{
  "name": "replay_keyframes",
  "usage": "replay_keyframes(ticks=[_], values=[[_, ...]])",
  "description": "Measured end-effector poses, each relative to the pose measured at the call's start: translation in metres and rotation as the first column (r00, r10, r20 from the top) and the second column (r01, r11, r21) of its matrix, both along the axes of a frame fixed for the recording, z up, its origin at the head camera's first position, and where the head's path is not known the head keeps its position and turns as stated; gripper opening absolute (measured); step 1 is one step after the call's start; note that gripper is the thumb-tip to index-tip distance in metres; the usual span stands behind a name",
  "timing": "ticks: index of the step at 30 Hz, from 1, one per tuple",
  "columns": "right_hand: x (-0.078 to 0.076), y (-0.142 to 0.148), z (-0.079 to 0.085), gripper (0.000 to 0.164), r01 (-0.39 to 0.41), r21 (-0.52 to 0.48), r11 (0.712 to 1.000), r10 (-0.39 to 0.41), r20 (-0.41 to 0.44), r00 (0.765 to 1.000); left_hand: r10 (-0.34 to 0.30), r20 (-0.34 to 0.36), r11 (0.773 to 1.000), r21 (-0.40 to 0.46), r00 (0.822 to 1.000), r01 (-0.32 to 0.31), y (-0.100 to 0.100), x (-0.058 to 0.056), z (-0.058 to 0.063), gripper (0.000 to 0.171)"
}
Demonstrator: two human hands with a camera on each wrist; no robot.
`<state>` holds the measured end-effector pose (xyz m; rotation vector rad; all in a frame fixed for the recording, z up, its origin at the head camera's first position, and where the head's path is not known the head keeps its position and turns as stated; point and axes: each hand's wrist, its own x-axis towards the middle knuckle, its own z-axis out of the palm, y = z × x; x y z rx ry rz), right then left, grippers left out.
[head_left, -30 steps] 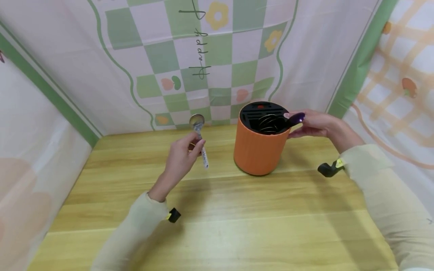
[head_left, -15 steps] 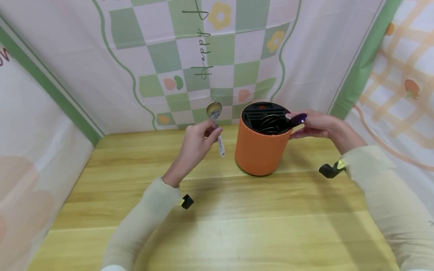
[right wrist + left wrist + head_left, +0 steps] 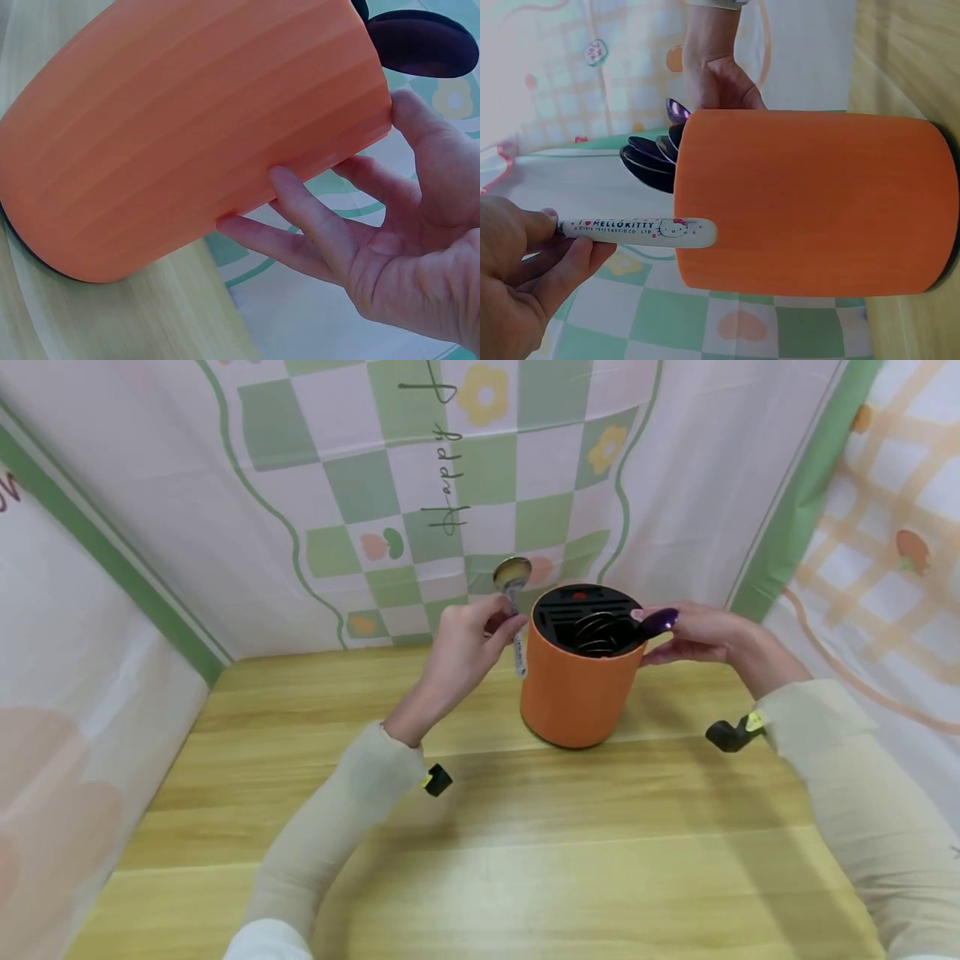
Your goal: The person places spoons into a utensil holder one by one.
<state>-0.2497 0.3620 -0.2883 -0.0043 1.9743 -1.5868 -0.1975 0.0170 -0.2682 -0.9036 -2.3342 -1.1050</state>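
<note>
Between left thumb and fingers, my left hand (image 3: 467, 647) pinches a metal spoon (image 3: 513, 573), its bowl upward. Its white handle (image 3: 682, 232), printed with Hello Kitty, points down beside an orange ribbed utensil holder (image 3: 576, 697). In the left wrist view the handle's end overlaps the holder's side. My right hand (image 3: 701, 633) holds the holder from its right, thumb at the rim and fingers (image 3: 315, 217) spread on the outer wall. A purple spoon (image 3: 660, 622) leans out of the black slotted top, near the right thumb. Several dark spoons (image 3: 646, 163) stick out of the same opening.
The holder stands on a wood-grain table (image 3: 510, 860) near its back edge. A patterned curtain (image 3: 360, 485) with green checks hangs close behind, and more printed cloth (image 3: 900, 560) hangs at the right side. A black wrist camera (image 3: 727, 737) juts from the right sleeve.
My left hand has carried the spoon rightward and up, from well left of the holder to right beside its rim. The right hand and the holder have stayed in place.
</note>
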Motion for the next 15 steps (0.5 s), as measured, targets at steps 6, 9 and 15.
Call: replay_keyframes(ticks=[6,9,15], values=[[0.001,-0.001,0.002,0.041,0.019,-0.002,1.000,-0.019,-0.013,1.000,-0.034,-0.023,0.999,0.018,0.999,0.035,0.010,-0.005,0.012,0.013],[0.002,-0.001,0.002,0.030,0.027,-0.003,1.000,-0.027,-0.018,0.999,-0.049,-0.037,0.998,0.024,0.998,0.050,0.015,-0.006,0.016,0.014],[0.002,-0.002,0.000,0.060,0.030,0.006,1.000,-0.030,-0.014,0.999,-0.070,-0.058,0.997,0.035,0.996,0.072,0.025,-0.011,0.020,0.014]])
